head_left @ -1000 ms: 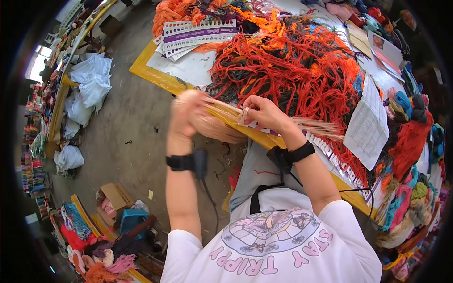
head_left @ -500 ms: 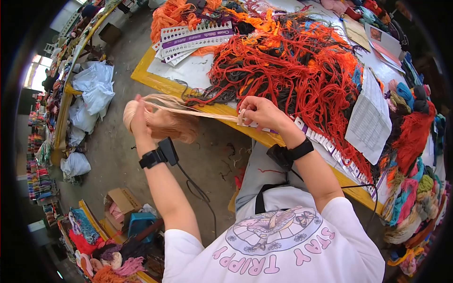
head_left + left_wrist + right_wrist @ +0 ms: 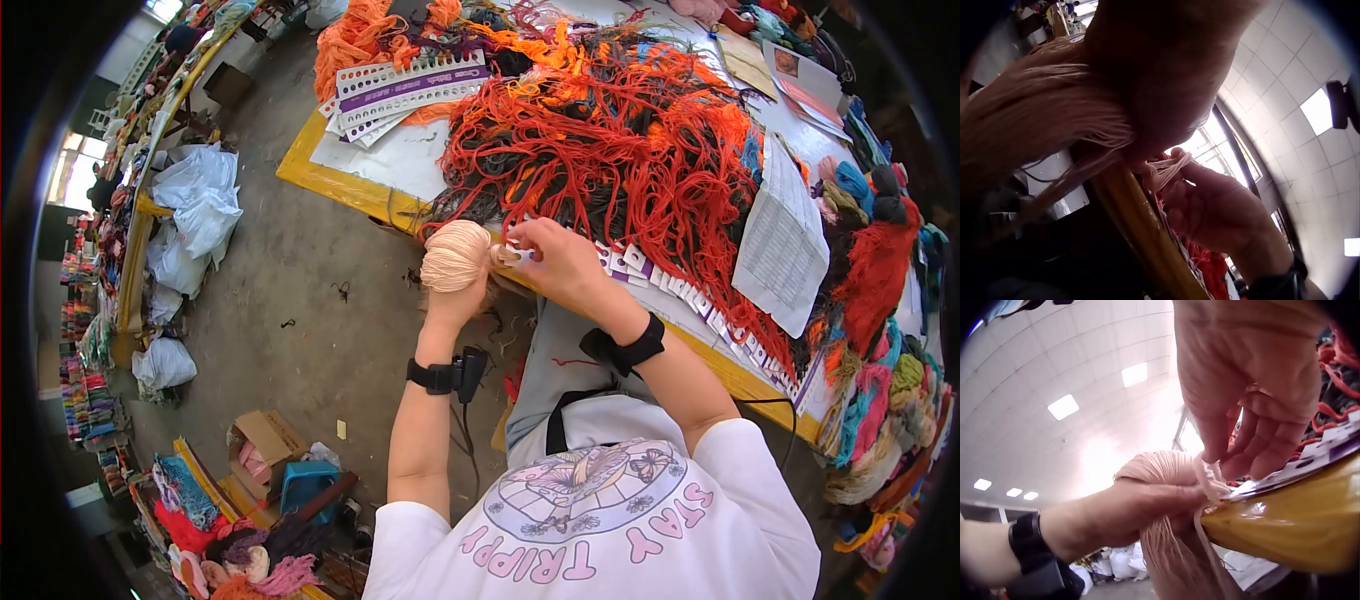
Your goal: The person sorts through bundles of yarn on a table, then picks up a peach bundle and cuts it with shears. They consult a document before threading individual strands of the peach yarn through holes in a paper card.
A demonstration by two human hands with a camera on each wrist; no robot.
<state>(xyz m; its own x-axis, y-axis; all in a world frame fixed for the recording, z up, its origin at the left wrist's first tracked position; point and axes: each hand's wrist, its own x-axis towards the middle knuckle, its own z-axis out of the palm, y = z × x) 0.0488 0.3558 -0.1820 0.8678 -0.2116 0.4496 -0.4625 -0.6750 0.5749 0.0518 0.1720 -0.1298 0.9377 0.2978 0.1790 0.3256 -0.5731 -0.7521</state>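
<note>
My left hand (image 3: 455, 303) grips a thick hank of pale peach thread (image 3: 455, 258) at the table's front edge. In the right wrist view, the left thumb lies across the bundled thread (image 3: 1154, 467) and loose strands hang below it. Right beside it, my right hand (image 3: 565, 265) pinches a peach loop (image 3: 1207, 478) between thumb and fingertips, over the white punched cards along the edge. In the left wrist view, the hank's tail (image 3: 1035, 119) spreads out, and the left hand covers part of it.
A large tangle of red, orange and black thread (image 3: 620, 150) covers the table. Purple-and-white punched cards (image 3: 412, 92) lie at its left corner, and a printed sheet (image 3: 785, 240) hangs over the right. Yellow edging (image 3: 330, 180) borders the table. White bags (image 3: 195, 200) stand beyond the floor.
My left hand swung out leftward with the thread stretched between the hands, then came back right, close against my right hand. The right hand stays near the same spot at the edge.
</note>
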